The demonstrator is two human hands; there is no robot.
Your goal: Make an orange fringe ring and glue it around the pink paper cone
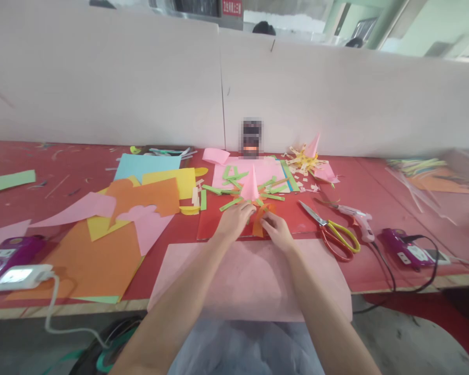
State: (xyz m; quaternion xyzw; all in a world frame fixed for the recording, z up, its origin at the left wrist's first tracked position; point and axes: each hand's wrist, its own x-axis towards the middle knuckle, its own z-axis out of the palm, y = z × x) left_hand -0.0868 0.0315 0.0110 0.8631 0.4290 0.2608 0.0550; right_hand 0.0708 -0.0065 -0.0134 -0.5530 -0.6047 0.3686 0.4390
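A pink paper cone (250, 187) stands upright with green paper strips (230, 204) spreading out around its base. My left hand (235, 220) is at the near left of this base, its fingers bent together; what lies under the fingertips is hidden. Between my two hands an orange paper strip (258, 224) curls over the red sheet (209, 224). The fingers of my right hand (277, 228) are closed on the right edge of that orange strip. More loose green strips (229, 173) lie behind the cone on pink paper.
Red-and-yellow-handled scissors (336, 234), a pink glue gun (357, 216) and a purple power strip (408, 250) lie to the right. Orange sheets (97, 260) and other coloured paper cover the left. A similar yellow-fringed cone piece (307, 159) stands behind. A pink board (254, 276) lies in front.
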